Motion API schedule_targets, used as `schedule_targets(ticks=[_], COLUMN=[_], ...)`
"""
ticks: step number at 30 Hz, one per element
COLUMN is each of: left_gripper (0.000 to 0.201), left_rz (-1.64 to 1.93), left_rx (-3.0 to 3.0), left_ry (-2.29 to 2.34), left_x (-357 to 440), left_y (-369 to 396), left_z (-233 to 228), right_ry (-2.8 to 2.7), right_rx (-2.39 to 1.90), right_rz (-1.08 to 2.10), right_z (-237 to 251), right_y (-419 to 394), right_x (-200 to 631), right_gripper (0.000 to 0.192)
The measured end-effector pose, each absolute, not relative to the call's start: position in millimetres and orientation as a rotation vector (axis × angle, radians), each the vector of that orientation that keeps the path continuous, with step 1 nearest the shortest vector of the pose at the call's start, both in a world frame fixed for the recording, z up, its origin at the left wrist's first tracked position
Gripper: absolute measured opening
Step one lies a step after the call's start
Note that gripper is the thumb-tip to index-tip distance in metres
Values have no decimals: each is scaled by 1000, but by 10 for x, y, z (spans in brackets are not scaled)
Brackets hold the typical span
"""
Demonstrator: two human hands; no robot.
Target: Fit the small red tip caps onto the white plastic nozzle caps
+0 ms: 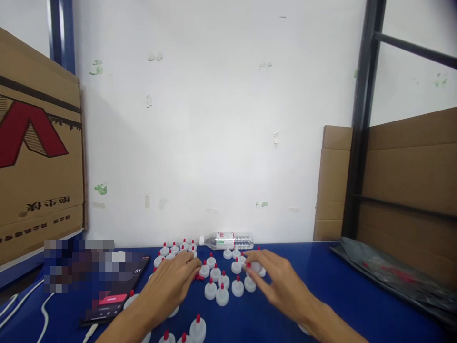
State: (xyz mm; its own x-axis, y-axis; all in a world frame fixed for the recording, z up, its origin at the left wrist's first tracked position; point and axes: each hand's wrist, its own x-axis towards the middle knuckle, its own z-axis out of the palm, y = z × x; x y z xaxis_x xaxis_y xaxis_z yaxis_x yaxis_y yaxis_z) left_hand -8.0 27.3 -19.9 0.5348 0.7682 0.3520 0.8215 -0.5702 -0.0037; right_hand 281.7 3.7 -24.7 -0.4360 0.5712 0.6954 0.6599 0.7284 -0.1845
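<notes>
Upright cap (197, 328); right hand (276, 281) perhaps pinching another.

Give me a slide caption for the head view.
Both hands reach among white caps with red tips on a blue table.

Caps (222, 286) on table (339, 286) centre, bottle (228, 241) behind them; phone (114, 290) left, cardboard box (35, 157) far left

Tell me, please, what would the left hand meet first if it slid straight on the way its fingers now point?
The left hand points up and to the right across the blue table. Its fingers would probably first meet the white cap with a red tip just ahead, though depth is hard to judge here.
</notes>
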Motion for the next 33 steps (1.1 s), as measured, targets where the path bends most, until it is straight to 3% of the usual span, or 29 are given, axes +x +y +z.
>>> schedule_targets(ticks=[9, 16, 23, 33], left_gripper=[31, 30, 33, 42], left_rz=[-370, -301, -265, -190], left_rx=[-2559, -2474, -2503, -2445], left_ry=[-1454, -1514, -1571, -1529], left_x=[-147, -100, -101, -99], left_y=[470, 478, 462, 508], left_z=[-453, -545, -525, -618], right_ry=[-2123, -2282, -2427, -2442], right_rx=[-1218, -1553, -1638, -1496], right_rz=[-366, -176, -9, -191], right_z=[-150, 239, -132, -387], right_y=[281, 910, 1192, 1146], right_x=[3077, 3193, 3160, 3126], right_gripper=[20, 17, 32, 26])
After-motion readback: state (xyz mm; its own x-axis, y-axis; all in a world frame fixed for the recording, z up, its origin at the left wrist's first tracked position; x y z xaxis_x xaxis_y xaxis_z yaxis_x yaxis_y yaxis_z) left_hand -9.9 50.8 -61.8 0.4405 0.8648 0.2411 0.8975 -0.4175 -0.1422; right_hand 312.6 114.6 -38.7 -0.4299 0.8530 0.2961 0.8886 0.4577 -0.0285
